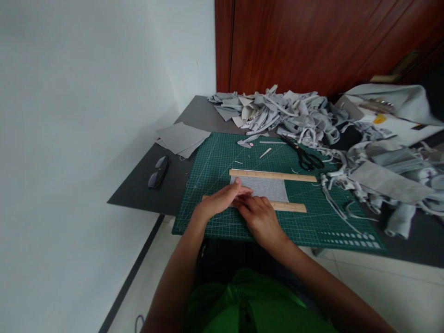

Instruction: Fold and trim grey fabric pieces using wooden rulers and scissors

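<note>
A grey cloth piece lies flat on the green cutting mat. One wooden ruler runs along its far edge, and a second wooden ruler along its near edge. My left hand is over the cloth's left end and the near ruler, fingers extended toward the right. Touching or nearly touching its fingertips, my right hand rests across the near ruler with its fingers curled down. What lies beneath its fingertips is hidden.
Black scissors lie at the mat's far right. Heaped grey scraps fill the back and right. Stacked grey cloth and glasses sit at left. A white box stands back right, near a wooden door.
</note>
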`<action>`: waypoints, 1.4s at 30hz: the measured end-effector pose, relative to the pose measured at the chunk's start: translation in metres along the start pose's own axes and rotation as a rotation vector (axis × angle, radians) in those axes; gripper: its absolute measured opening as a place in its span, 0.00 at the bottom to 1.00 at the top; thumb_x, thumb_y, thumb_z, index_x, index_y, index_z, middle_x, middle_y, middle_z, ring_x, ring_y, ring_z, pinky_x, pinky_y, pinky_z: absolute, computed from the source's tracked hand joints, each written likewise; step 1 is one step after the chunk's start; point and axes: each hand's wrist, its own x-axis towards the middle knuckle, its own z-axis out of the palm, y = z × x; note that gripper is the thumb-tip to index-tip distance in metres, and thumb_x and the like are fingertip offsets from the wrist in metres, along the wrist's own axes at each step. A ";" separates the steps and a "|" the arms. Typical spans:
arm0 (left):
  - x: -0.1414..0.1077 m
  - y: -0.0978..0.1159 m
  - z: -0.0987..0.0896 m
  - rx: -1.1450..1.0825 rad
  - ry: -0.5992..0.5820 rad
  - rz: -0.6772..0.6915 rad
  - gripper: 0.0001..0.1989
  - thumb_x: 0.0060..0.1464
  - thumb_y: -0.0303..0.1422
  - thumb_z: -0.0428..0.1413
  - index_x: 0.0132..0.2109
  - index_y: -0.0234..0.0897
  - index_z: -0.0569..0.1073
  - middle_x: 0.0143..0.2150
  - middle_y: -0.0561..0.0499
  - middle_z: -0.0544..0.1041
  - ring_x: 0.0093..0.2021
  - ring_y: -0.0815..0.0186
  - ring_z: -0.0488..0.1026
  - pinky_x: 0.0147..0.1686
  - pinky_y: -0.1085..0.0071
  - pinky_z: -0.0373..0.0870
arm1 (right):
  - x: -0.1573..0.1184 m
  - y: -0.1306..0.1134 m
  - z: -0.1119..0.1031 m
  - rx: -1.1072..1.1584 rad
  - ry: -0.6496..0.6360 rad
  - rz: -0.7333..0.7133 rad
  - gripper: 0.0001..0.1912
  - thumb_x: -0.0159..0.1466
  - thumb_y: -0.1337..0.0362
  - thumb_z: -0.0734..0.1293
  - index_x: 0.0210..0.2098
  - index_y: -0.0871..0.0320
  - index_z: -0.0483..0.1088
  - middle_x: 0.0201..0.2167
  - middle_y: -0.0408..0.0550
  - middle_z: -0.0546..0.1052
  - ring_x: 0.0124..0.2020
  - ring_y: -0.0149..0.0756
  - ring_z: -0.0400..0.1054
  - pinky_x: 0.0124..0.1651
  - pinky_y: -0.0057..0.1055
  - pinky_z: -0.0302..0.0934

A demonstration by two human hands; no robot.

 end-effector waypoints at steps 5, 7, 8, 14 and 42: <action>0.004 -0.006 0.000 -0.100 -0.024 0.031 0.53 0.60 0.71 0.33 0.60 0.28 0.76 0.57 0.31 0.79 0.58 0.49 0.77 0.61 0.52 0.69 | -0.015 0.015 -0.013 -0.023 -0.019 -0.003 0.11 0.69 0.76 0.66 0.44 0.60 0.79 0.38 0.52 0.81 0.39 0.45 0.67 0.44 0.40 0.55; 0.004 -0.005 0.001 -0.092 -0.018 0.038 0.54 0.60 0.71 0.32 0.59 0.26 0.76 0.55 0.31 0.79 0.56 0.50 0.77 0.61 0.52 0.69 | -0.021 0.020 -0.017 -0.019 -0.015 0.004 0.12 0.68 0.78 0.65 0.44 0.61 0.79 0.38 0.52 0.81 0.39 0.45 0.67 0.44 0.40 0.55; 0.004 -0.004 0.001 -0.084 -0.015 0.039 0.55 0.60 0.71 0.32 0.59 0.26 0.76 0.54 0.31 0.80 0.56 0.50 0.77 0.61 0.52 0.69 | -0.023 0.022 -0.018 -0.014 -0.010 0.006 0.12 0.68 0.78 0.65 0.44 0.61 0.79 0.38 0.52 0.81 0.39 0.45 0.66 0.44 0.40 0.55; 0.003 0.000 0.003 -0.068 -0.011 0.028 0.56 0.58 0.72 0.32 0.59 0.26 0.76 0.55 0.31 0.79 0.56 0.49 0.77 0.61 0.51 0.69 | -0.025 0.026 -0.010 0.085 0.037 -0.002 0.14 0.69 0.79 0.62 0.42 0.61 0.78 0.37 0.51 0.81 0.40 0.44 0.67 0.45 0.40 0.55; -0.005 0.014 0.005 0.153 0.040 0.096 0.47 0.65 0.66 0.33 0.56 0.31 0.78 0.48 0.39 0.82 0.48 0.56 0.78 0.56 0.58 0.71 | -0.072 0.064 -0.029 -0.013 -0.001 0.141 0.19 0.64 0.82 0.62 0.45 0.59 0.79 0.40 0.53 0.81 0.41 0.47 0.68 0.45 0.42 0.57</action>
